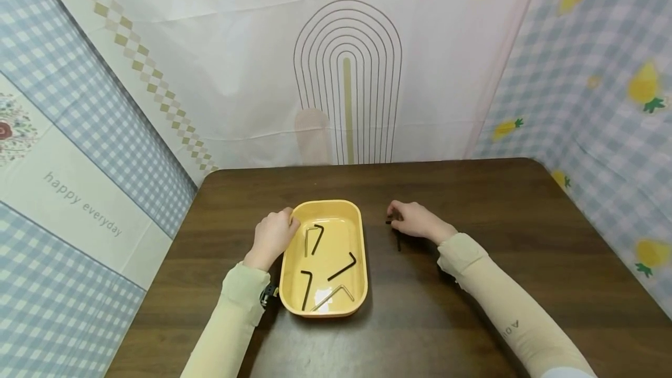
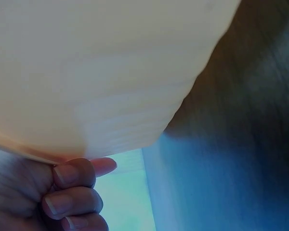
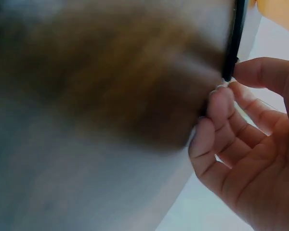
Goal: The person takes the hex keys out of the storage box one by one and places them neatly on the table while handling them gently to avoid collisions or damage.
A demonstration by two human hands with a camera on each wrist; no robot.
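Note:
My left hand (image 1: 273, 237) grips the left rim of a yellow tray (image 1: 364, 261). In the left wrist view its curled fingers (image 2: 72, 202) lie against the tray's outer wall (image 2: 120, 96). Inside the tray are black hex keys (image 1: 341, 267) and brass-coloured hex keys (image 1: 307, 242), lying apart at various angles. To the right of the tray, my right hand (image 1: 420, 221) is low over the table, pinching a black hex key (image 1: 399, 242) between thumb and fingertips. The right wrist view shows one dark arm of that key (image 3: 235, 43) by the thumb tip; the fingers partly hide the rest.
Both hands work over a dark brown wooden table (image 1: 462, 319). A white cloth with printed arches (image 1: 252, 86) hangs behind its far edge. Checked cloths hang at the left (image 1: 58, 238) and right (image 1: 598, 133) sides.

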